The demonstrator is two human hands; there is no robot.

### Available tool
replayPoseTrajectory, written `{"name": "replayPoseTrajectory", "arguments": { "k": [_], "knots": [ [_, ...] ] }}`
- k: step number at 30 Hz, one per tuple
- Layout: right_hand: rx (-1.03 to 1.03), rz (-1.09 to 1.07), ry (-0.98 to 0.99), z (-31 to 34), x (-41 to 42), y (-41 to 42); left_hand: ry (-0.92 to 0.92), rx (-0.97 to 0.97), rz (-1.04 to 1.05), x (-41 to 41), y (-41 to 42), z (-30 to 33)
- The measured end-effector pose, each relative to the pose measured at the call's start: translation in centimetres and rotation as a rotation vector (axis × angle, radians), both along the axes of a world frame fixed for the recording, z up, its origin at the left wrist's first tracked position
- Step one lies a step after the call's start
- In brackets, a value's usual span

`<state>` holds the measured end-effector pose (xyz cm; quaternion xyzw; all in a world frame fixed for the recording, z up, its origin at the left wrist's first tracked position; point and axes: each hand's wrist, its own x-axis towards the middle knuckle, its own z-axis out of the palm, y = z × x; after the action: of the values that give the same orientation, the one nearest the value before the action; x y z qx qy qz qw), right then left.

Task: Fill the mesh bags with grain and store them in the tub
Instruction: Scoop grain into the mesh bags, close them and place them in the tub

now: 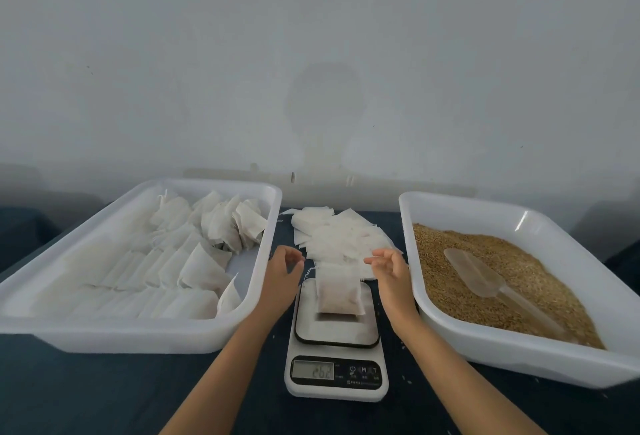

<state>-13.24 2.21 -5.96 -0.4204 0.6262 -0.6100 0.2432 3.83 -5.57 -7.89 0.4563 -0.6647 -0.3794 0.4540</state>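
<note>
Scale (336, 341): display reads 262; button letters M and T.
Filled bag (339, 292): on its platform.
My left hand (282, 273), right hand (389, 271): flanking the scale, fingers loosely curled, holding nothing.
Tub (263, 261): left of the scale, holding filled bags.

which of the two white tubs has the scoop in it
The right tub, the one holding loose grain, with the clear scoop lying on it. The left tub holds only bags.

Scale (336, 341) sits btwn your tubs: filled-bag tub (138, 334) left, grain tub (519, 362) w/ scoop (485, 278) right. One bag (339, 292) on scale; empty bags (339, 237) behind it.
</note>
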Motion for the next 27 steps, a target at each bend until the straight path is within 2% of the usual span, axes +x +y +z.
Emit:
{"name": "replayPoseTrajectory", "arguments": {
  "k": [3, 6, 9, 11, 13, 21, 24, 27],
  "knots": [
    [0.047, 0.021, -0.020, -0.2, -0.1, -0.2, -0.038, -0.002, -0.010, -0.4, 0.1, 0.1],
    [0.140, 0.061, -0.027, -0.5, -0.1, -0.5, -0.081, 0.093, -0.070, -1.1, 0.4, 0.6],
    [0.189, 0.091, 0.031, -0.7, 0.2, -0.6, -0.271, 0.180, -0.153, -1.9, 0.6, 1.2],
    [0.192, 0.088, 0.085, -0.6, 0.5, -0.7, -0.382, 0.161, -0.152, -2.4, 0.9, 1.6],
    [0.161, 0.084, 0.097, -0.1, 1.0, -0.7, -0.418, 0.106, -0.112, -2.7, 1.3, 1.9],
    [-0.126, 0.127, 0.197, 5.2, 4.4, -2.0, -0.338, -0.190, 0.009, -1.1, 2.3, 7.5],
    [-0.225, 0.194, 0.211, 7.3, 6.6, -3.7, -0.238, -0.171, 0.071, 1.3, 1.3, 9.9],
    [-0.232, 0.243, 0.240, 8.1, 9.2, -5.3, -0.212, -0.117, 0.143, 4.2, 0.1, 11.5]
  ]
}}
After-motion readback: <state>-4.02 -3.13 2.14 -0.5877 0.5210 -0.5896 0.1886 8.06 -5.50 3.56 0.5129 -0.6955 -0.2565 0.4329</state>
